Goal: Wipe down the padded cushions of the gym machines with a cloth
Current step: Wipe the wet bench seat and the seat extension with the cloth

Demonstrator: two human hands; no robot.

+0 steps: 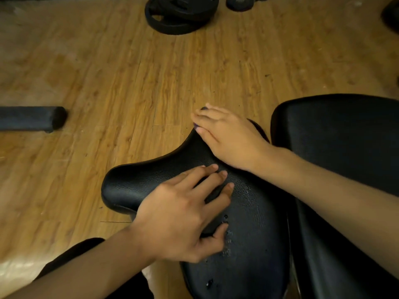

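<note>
Head view: a black seat cushion point(254, 212) with a pebbled surface fills the lower middle. It has two rounded lobes, one pointing left and one pointing away. The left hand point(181, 214) lies flat on the cushion near the left lobe, with its fingers straight and spread apart and its thumb resting on the surface nearer the body. The right hand point(228, 139) covers the far lobe, its fingers close together and fairly straight, pressing on a dark cloth point(203, 108). Only small purple scraps of the cloth show, at the fingertips on the lobe's outer edge. Wet droplets point(226, 234) dot the cushion beside the left thumb. A second black pad point(345, 137) stands just right of the cushion, with a narrow gap between them. Wooden floor point(129, 72) lies open beyond the far and left edges. A padded roller point(32, 118) juts in at the left, well apart. Weight plates point(181, 14) lie far off at the top.
</note>
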